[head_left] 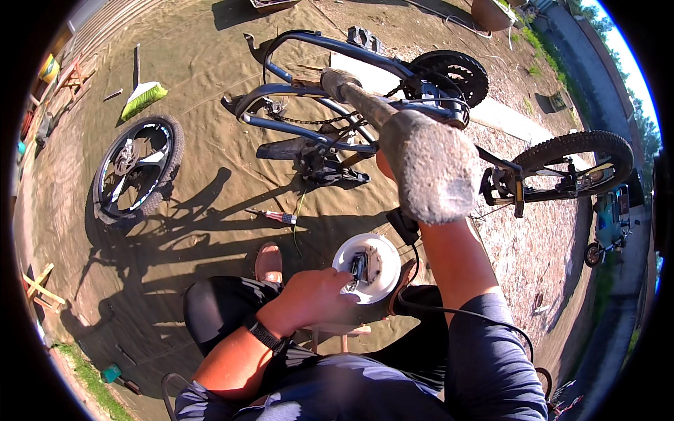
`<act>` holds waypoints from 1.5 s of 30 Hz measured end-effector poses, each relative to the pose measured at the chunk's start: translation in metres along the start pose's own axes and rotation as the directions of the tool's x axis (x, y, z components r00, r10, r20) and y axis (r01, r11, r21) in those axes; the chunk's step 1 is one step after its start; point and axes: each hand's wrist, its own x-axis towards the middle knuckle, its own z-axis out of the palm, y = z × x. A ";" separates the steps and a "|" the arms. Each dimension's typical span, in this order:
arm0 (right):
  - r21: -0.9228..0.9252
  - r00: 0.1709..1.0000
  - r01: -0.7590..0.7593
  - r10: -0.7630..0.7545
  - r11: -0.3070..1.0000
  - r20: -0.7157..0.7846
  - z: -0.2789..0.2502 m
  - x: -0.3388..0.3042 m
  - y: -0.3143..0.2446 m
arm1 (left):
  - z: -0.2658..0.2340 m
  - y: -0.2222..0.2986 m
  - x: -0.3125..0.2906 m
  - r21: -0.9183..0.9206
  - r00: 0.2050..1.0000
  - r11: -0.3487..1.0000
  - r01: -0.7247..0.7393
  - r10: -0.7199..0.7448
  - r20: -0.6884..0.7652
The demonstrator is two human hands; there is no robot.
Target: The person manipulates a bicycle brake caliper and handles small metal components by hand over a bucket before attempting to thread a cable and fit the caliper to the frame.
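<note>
A large, worn grey mallet [439, 168], with its narrower part running toward the bicycle frame, is held up close to the camera. My right hand [385, 165] is mostly hidden behind it and appears closed around it. My left hand [316, 298] reaches low over a round white bowl [388, 288] with curled fingers at its left edge. Dark metal parts [360, 266] and a pale piece lie inside the bowl. What the left fingertips pinch, if anything, cannot be made out. Ahead lies a dark blue bicycle frame [330, 126] with chain and chainring [453, 74].
A detached wheel [137, 172] lies at the left, near a green broom [144, 98]. A screwdriver with a patterned handle [281, 217] rests on the brown ground cloth [232, 238]. The frame's other wheel [579, 165] sits at the right. A black cable [463, 312] crosses my right arm.
</note>
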 end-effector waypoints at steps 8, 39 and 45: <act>0.134 0.999 -0.045 0.045 0.990 0.004 -0.018 -0.012 -0.026 | 0.000 -0.002 -0.004 0.001 0.999 1.000 0.010 -0.010 -0.040; 0.887 0.985 -0.167 0.115 0.430 0.129 -0.029 -0.206 0.095 | 0.016 0.016 0.027 0.224 0.999 0.974 0.031 -0.038 0.025; 0.926 0.972 -0.184 0.204 0.330 0.120 -0.032 -0.200 0.106 | 0.025 0.019 0.037 0.255 0.996 0.965 0.061 -0.076 0.049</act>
